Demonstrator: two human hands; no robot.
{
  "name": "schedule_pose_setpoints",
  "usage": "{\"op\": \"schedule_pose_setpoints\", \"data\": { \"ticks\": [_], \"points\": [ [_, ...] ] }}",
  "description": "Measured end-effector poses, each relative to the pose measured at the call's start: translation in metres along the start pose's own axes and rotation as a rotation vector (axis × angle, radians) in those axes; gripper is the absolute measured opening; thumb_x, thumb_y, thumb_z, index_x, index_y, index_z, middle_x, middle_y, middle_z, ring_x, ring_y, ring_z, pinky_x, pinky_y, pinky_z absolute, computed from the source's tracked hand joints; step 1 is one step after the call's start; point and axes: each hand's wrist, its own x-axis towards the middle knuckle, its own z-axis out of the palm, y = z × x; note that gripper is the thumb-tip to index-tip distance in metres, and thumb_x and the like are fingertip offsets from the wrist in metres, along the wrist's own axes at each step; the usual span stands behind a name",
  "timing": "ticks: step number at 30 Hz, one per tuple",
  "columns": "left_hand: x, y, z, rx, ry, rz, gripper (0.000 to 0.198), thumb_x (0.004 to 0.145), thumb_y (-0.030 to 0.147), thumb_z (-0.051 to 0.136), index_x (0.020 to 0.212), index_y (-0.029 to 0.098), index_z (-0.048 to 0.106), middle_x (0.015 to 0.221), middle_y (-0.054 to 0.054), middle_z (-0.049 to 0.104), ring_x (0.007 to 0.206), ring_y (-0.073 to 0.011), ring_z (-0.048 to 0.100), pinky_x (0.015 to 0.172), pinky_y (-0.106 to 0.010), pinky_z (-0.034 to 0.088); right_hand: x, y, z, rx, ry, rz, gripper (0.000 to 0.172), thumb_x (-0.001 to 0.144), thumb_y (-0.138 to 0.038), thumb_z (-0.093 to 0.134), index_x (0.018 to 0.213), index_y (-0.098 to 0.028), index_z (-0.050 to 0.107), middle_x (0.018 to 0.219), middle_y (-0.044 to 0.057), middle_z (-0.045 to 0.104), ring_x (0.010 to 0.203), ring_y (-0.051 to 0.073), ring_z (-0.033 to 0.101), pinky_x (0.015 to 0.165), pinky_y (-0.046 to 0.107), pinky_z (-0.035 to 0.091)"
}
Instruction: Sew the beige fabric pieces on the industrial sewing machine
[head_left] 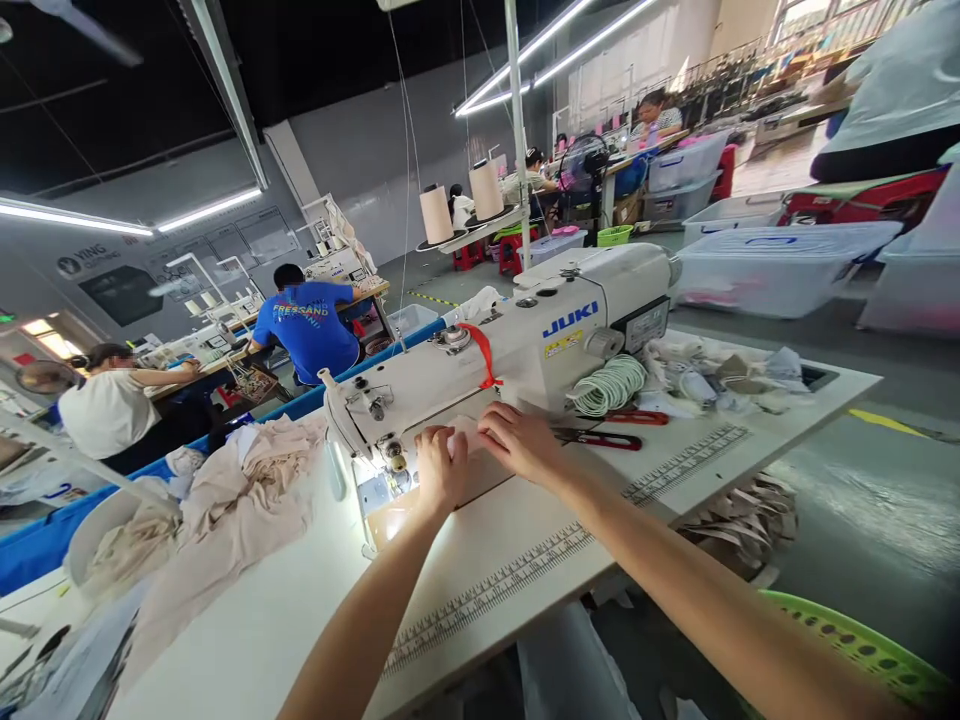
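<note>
A white JUKI sewing machine (525, 340) stands on a white table (300, 610). A small beige fabric piece (469, 432) lies on the machine bed near the needle. My left hand (441, 466) presses on it with curled fingers, just right of the presser foot (394, 458). My right hand (521, 440) rests fingers-down on the same piece, touching its far edge. Both hands hold the fabric flat against the bed.
A heap of beige fabric (232, 500) lies left of the machine. Red-handled scissors (600, 438), a coil of white cord (607, 385) and scraps sit to the right. A green basket (862, 650) is at lower right. Other people work at tables behind.
</note>
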Motion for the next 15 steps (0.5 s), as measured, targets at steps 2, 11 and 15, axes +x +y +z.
{"op": "schedule_pose_setpoints", "data": {
  "ticks": [2,11,15],
  "points": [
    [0.005,0.004,0.004,-0.053,-0.023,-0.029,0.009,0.087,0.018,0.056,0.079,0.020,0.058,0.094,-0.011,0.066,0.101,-0.0269,0.060,0.091,-0.045,0.048,-0.003,0.004,0.001,0.028,-0.003,-0.007,0.007,0.094,-0.014,0.053,0.094,-0.018,0.058,0.103,0.007,0.063,0.092,0.018,0.062,0.074,0.026,0.046],
    [-0.057,-0.022,-0.077,-0.349,-0.319,-0.288,0.025,0.093,0.041,0.042,0.076,0.023,0.045,0.057,0.004,0.056,0.041,-0.0116,0.047,0.045,-0.024,0.037,-0.005,0.010,0.008,0.040,-0.144,0.013,0.009,0.087,-0.012,0.055,0.084,-0.018,0.059,0.093,0.004,0.062,0.071,0.015,0.058,0.061,0.025,0.038],
    [-0.080,-0.058,-0.139,-0.068,-0.325,-0.377,0.027,0.092,0.039,0.044,0.074,0.021,0.052,0.061,0.001,0.062,0.057,-0.0157,0.057,0.058,-0.027,0.042,-0.004,0.010,0.014,0.093,-0.131,0.019,0.011,0.087,-0.013,0.052,0.081,-0.019,0.059,0.089,0.004,0.062,0.068,0.015,0.057,0.061,0.027,0.039]
  ]
}}
